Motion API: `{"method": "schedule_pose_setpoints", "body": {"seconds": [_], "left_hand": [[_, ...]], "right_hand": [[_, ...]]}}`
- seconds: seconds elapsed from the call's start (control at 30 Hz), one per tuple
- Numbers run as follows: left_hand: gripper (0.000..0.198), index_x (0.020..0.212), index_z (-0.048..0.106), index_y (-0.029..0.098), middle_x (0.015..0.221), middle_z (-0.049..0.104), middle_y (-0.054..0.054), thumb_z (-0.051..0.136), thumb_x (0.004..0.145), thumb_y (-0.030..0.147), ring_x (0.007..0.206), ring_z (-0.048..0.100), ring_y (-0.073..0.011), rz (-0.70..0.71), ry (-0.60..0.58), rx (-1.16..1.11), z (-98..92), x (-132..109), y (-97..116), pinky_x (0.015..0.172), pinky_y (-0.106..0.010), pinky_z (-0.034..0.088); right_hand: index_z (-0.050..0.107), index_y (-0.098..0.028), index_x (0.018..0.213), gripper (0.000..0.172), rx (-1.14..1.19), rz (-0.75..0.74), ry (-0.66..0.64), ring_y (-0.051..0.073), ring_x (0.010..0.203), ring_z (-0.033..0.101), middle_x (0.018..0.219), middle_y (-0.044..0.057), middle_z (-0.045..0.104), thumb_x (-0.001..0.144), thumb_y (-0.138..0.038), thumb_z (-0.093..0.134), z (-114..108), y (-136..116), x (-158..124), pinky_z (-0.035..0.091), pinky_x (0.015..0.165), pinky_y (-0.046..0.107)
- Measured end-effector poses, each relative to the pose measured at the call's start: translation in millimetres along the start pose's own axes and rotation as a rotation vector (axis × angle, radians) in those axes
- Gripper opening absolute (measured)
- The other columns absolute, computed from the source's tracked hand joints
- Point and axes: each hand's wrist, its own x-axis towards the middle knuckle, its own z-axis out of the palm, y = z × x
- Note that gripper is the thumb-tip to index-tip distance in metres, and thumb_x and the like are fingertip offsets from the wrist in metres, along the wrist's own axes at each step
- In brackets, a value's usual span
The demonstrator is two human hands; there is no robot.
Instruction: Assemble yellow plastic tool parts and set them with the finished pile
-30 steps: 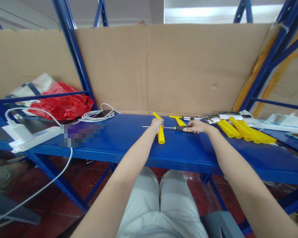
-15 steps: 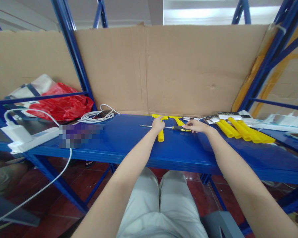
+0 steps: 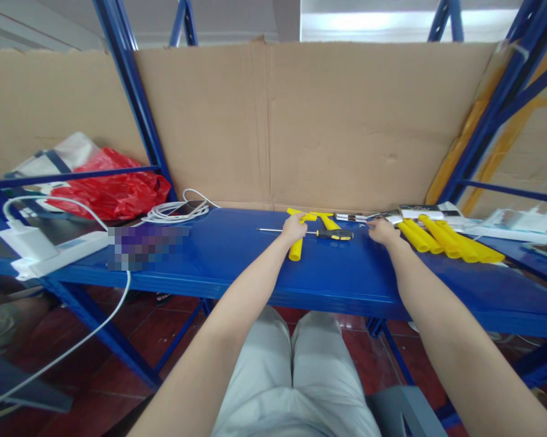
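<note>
My left hand is closed around a yellow T-shaped plastic handle, whose crossbar points toward the cardboard. A screwdriver with a black and yellow grip lies on the blue surface, its shaft passing by my left hand. Behind its grip rests a second yellow T-shaped piece. My right hand is at the right, fingers bent and bunched beside flat metal-looking pieces and a small silvery bit. What its fingertips hold, if anything, is too small to make out.
Several yellow tubes lie right of my right hand, by black-and-white packets. A cardboard sheet stands behind the blue tabletop. Coiled white cable, a red plastic bag and a power strip are at left.
My right hand has let go of the screwdriver and moved right, toward the small metal pieces. The T-shaped handle's crossbar has swung slightly right in my left hand.
</note>
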Motion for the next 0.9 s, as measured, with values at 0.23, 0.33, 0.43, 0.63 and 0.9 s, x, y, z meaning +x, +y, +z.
{"method": "schedule_pose_setpoints", "body": {"seconds": [0.23, 0.33, 0.43, 0.63, 0.9], "left_hand": [[0.052, 0.127, 0.066, 0.019, 0.116, 0.072, -0.01, 0.06, 0.078, 0.001, 0.078, 0.072, -0.0179, 0.033, -0.035, 0.061, 0.1, -5, 5, 0.078, -0.024, 0.052], [0.052, 0.127, 0.066, 0.018, 0.12, 0.07, -0.011, 0.059, 0.078, 0.001, 0.08, 0.072, -0.0179, 0.071, -0.043, 0.079, 1.2, -5, 6, 0.08, -0.024, 0.052], [0.051, 0.13, 0.064, 0.016, 0.115, 0.072, -0.011, 0.058, 0.081, 0.002, 0.074, 0.071, -0.016, 0.09, -0.083, 0.096, 2.7, -5, 6, 0.079, -0.024, 0.053], [0.05, 0.137, 0.058, 0.015, 0.118, 0.071, -0.011, 0.054, 0.087, 0.008, 0.065, 0.068, -0.0119, 0.172, -0.189, 0.173, 3.7, -8, 7, 0.071, -0.024, 0.054], [0.05, 0.138, 0.058, 0.014, 0.11, 0.073, -0.011, 0.056, 0.088, 0.01, 0.062, 0.067, -0.0099, 0.202, -0.241, 0.192, 3.5, -12, 11, 0.07, -0.023, 0.054]], "right_hand": [[0.056, -0.032, 0.142, 0.051, -0.022, -0.002, -0.05, 0.037, 0.145, 0.029, 0.158, 0.006, 0.036, 0.094, -0.032, 0.036, 11, -7, -1, 0.03, 0.11, 0.067], [0.052, -0.03, 0.145, 0.054, -0.038, -0.002, -0.084, 0.035, 0.147, 0.025, 0.16, 0.007, 0.032, 0.096, -0.031, 0.031, 13, -11, -1, 0.026, 0.113, 0.065], [0.049, -0.027, 0.148, 0.056, -0.053, -0.008, -0.099, 0.034, 0.148, 0.023, 0.161, 0.008, 0.029, 0.096, -0.031, 0.028, 13, -13, -2, 0.025, 0.114, 0.064], [0.051, -0.026, 0.146, 0.054, -0.072, -0.019, -0.09, 0.032, 0.146, 0.027, 0.16, 0.009, 0.032, 0.096, -0.026, 0.029, 10, -18, -6, 0.027, 0.113, 0.059], [0.076, -0.02, 0.109, 0.034, -0.061, -0.146, 0.036, 0.033, 0.13, 0.046, 0.131, 0.016, 0.06, 0.088, -0.021, 0.049, 7, -20, -5, 0.039, 0.105, 0.053]]}}
